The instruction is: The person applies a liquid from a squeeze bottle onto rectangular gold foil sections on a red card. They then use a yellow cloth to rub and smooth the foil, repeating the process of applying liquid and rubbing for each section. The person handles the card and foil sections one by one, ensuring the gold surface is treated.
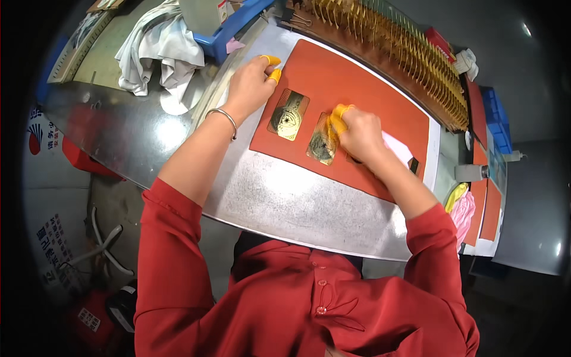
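Note:
On an orange-red mat (351, 71) lie thin gold metal cards with dark printed patterns. The left card (288, 116) lies flat and uncovered. Beside it, a second card (321, 146) is partly covered by my right hand (358, 132), whose bunched fingers, in yellow finger cots, press at its upper right side. What they pinch, if anything, is hidden. A dark card edge (414, 165) shows past my right forearm, next to a white sheet or cloth (397, 147). My left hand (254, 82) is at the mat's upper left edge, thumb and forefinger in yellow cots, apart and empty.
Behind the mat stands a long rack (386, 50) packed with gold cards. A blue bin (229, 30) and a white cloth (160, 50) are at the left back. A grey bottle (471, 172) and pink cloth (463, 211) lie right. The metal table's front edge (309, 244) is near my body.

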A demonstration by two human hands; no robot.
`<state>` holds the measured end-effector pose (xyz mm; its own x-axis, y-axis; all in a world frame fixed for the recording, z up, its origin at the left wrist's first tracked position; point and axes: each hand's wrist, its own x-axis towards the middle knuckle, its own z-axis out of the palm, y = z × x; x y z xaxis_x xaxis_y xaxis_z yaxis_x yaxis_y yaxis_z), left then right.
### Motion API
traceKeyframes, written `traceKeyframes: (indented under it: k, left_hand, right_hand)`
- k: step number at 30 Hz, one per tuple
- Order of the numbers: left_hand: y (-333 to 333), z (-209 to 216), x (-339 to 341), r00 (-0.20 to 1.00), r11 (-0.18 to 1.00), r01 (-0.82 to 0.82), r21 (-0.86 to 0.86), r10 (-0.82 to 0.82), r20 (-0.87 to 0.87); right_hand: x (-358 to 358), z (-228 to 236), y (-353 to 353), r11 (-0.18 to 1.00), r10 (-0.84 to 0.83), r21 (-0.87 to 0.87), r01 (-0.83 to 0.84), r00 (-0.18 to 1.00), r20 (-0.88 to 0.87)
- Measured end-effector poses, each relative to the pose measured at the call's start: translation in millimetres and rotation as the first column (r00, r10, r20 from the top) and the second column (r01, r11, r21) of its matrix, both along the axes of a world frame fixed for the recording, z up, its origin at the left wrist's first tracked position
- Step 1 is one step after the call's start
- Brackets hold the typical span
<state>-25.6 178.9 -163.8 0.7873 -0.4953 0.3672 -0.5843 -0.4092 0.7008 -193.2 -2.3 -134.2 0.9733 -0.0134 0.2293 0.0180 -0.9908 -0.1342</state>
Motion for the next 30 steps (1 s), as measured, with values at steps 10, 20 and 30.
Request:
traceKeyframes:
  k: [10, 20, 30]
  left_hand:
    - [-2.6, 0.8, -1.5, 1.000, 1.000, 0.003, 0.001, -0.003, 0.005]
    - [-0.9, 3.4, -0.4, 0.998, 0.999, -0.005, 0.052, 0.008, -0.062]
    - [1.4, -6.0, 6.0, 0.999, 1.000, 0.020, -0.011, -0.020, 0.035]
  right_hand:
    - [-20.5, -2.6, 9.7, 0.995, 0.081, 0.055, -0.081, 0.997, 0.001]
    - [-13.2, -8.0, 19.6, 0.995, 0.075, 0.065, -0.075, 0.997, 0.002]
    - [0.9, 7.4, 34.3, 0.967, 0.244, 0.105, -0.233, 0.963, -0.115]
